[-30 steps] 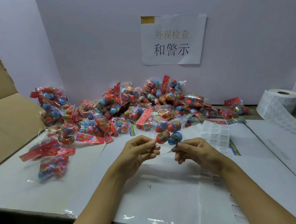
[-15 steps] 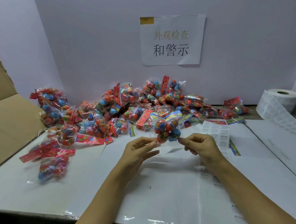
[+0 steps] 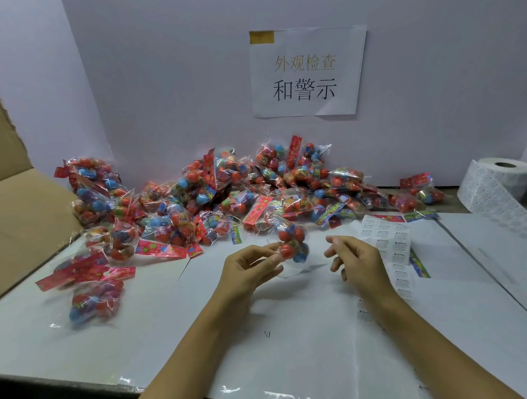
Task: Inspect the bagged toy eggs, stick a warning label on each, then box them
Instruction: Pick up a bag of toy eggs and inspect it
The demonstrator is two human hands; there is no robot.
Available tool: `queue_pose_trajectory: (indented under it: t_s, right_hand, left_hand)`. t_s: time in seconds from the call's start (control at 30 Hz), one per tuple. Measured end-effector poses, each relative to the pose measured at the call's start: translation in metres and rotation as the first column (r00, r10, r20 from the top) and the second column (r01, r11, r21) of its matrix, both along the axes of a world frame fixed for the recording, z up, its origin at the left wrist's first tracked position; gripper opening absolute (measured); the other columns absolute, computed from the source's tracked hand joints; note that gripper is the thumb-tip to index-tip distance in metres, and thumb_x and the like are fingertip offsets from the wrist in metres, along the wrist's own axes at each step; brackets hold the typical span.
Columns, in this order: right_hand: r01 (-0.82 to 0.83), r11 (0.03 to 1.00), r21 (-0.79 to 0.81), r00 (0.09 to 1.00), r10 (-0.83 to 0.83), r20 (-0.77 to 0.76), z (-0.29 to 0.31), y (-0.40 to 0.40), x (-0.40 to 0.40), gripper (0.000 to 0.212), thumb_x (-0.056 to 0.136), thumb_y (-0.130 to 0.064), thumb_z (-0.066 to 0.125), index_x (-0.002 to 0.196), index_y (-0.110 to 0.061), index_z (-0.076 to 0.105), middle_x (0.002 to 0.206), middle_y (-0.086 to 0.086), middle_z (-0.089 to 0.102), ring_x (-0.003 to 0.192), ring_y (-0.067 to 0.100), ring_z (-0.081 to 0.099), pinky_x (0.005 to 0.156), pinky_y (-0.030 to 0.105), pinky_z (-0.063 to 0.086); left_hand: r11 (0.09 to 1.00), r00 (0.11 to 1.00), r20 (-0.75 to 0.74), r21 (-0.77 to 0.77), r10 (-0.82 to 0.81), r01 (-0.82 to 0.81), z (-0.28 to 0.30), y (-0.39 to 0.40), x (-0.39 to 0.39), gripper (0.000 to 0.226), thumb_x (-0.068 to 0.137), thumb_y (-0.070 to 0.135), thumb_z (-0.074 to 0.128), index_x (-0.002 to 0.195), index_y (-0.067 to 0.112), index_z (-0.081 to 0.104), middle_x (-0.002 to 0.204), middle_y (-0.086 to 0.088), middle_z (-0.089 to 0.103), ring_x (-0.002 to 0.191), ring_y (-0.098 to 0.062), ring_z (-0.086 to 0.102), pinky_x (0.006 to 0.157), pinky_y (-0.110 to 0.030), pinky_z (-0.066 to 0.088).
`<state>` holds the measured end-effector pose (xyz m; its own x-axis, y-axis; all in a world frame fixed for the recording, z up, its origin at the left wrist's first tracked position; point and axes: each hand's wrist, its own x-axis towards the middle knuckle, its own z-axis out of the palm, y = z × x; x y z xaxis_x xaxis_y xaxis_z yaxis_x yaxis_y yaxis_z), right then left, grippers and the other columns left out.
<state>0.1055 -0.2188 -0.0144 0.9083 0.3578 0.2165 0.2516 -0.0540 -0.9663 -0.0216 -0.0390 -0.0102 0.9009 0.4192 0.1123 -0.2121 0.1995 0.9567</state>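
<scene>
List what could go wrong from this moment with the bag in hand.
1. Only the left hand pinches the bag of eggs; the right hand is off it, so that thin grip may slip.
2. The label sheet lies beside the right hand and could get brushed aside.

The right hand (image 3: 358, 260) has let go of the bag (image 3: 290, 243).

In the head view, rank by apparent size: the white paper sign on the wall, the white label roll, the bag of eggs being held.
1. White paper sign
2. White label roll
3. Held bag of eggs, in the left hand

Nearness skews true sizes.
</scene>
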Motion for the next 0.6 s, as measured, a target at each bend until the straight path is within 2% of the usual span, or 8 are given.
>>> queue_pose_trajectory:
  t_s: [0.13, 0.2, 0.27, 0.33, 0.4, 0.47, 0.53, 0.6]
  right_hand:
    - [-0.267, 0.964, -0.005, 0.958, 0.265, -0.106, 0.004, 0.003, -0.016, 0.046, 0.081, -0.06, 0.073, 0.105, -0.021, 0.075, 0.093, 0.0, 0.077, 0.081, 0.015, 0.074, 0.052, 0.029, 0.052]
    - [-0.284, 0.959, -0.015, 0.955, 0.282, -0.09, 0.002, 0.004, -0.017, 0.046, 0.074, -0.043, 0.086, 0.113, -0.022, 0.073, 0.097, 0.002, 0.078, 0.086, 0.016, 0.074, 0.059, 0.029, 0.054]
    - [-0.256, 0.966, 0.029, 0.961, 0.257, -0.101, 0.003, 0.004, -0.015, 0.047, 0.077, -0.021, 0.087, 0.12, -0.019, 0.071, 0.1, 0.003, 0.077, 0.085, 0.015, 0.073, 0.063, 0.029, 0.052]
    - [-0.266, 0.954, 0.137, 0.947, 0.285, -0.15, 0.005, 0.002, -0.012, 0.041, 0.079, -0.02, 0.084, 0.118, -0.019, 0.07, 0.099, 0.001, 0.077, 0.082, 0.013, 0.07, 0.06, 0.026, 0.047]
    - [-0.298, 0.92, 0.253, 0.909, 0.355, -0.22, 0.009, 0.001, -0.012, 0.028, 0.078, -0.027, 0.078, 0.106, -0.025, 0.075, 0.092, 0.001, 0.075, 0.079, 0.013, 0.067, 0.059, 0.026, 0.042]
    - [-0.349, 0.888, 0.299, 0.873, 0.424, -0.242, 0.011, 0.0, -0.012, 0.016, 0.079, -0.028, 0.071, 0.094, -0.03, 0.076, 0.085, 0.003, 0.07, 0.076, 0.014, 0.066, 0.062, 0.029, 0.038]
    - [-0.39, 0.874, 0.291, 0.856, 0.46, -0.235, 0.011, 0.0, -0.012, 0.018, 0.08, -0.027, 0.068, 0.096, -0.028, 0.075, 0.086, 0.005, 0.068, 0.076, 0.014, 0.064, 0.065, 0.031, 0.038]
    - [-0.393, 0.875, 0.284, 0.858, 0.46, -0.228, 0.012, 0.0, -0.013, 0.022, 0.081, -0.029, 0.067, 0.102, -0.023, 0.073, 0.089, 0.005, 0.068, 0.077, 0.014, 0.062, 0.065, 0.03, 0.04]
  left_hand:
    - [0.979, 0.99, 0.045, 0.165, -0.132, 0.123, -0.002, -0.005, -0.004, 0.021, 0.079, 0.018, 0.086, 0.099, 0.014, 0.081, 0.12, -0.005, 0.076, 0.116, -0.021, 0.07, 0.088, -0.025, 0.056]
    - [0.971, 0.988, 0.05, 0.201, -0.146, 0.133, -0.002, -0.005, -0.004, 0.032, 0.078, 0.026, 0.086, 0.108, 0.017, 0.079, 0.119, -0.004, 0.076, 0.117, -0.019, 0.069, 0.09, -0.024, 0.055]
    - [0.983, 0.996, 0.052, 0.171, -0.078, 0.068, -0.001, -0.004, -0.003, 0.034, 0.074, 0.029, 0.087, 0.107, 0.023, 0.079, 0.115, -0.004, 0.077, 0.113, -0.02, 0.071, 0.09, -0.029, 0.057]
    - [0.984, 0.998, 0.012, 0.168, 0.055, -0.056, -0.002, -0.002, -0.001, 0.04, 0.068, 0.031, 0.089, 0.106, 0.028, 0.078, 0.109, -0.001, 0.078, 0.107, -0.019, 0.072, 0.086, -0.031, 0.059]
    - [0.985, 0.993, -0.062, 0.151, 0.097, -0.086, -0.003, -0.003, 0.0, 0.05, 0.066, 0.035, 0.09, 0.112, 0.026, 0.074, 0.107, -0.002, 0.076, 0.1, -0.02, 0.073, 0.08, -0.032, 0.06]
    - [0.998, 0.993, -0.11, 0.039, -0.035, 0.039, -0.003, -0.006, 0.0, 0.054, 0.066, 0.037, 0.09, 0.111, 0.013, 0.074, 0.104, -0.013, 0.074, 0.09, -0.026, 0.073, 0.078, -0.038, 0.06]
    - [0.982, 0.975, -0.116, 0.004, -0.188, 0.189, -0.001, -0.009, -0.001, 0.036, 0.076, 0.034, 0.087, 0.097, 0.007, 0.078, 0.095, -0.019, 0.073, 0.082, -0.026, 0.072, 0.075, -0.035, 0.06]
    - [0.971, 0.965, -0.114, 0.006, -0.236, 0.238, 0.0, -0.012, -0.002, 0.023, 0.082, 0.029, 0.084, 0.089, 0.007, 0.08, 0.09, -0.02, 0.073, 0.078, -0.026, 0.072, 0.072, -0.03, 0.059]
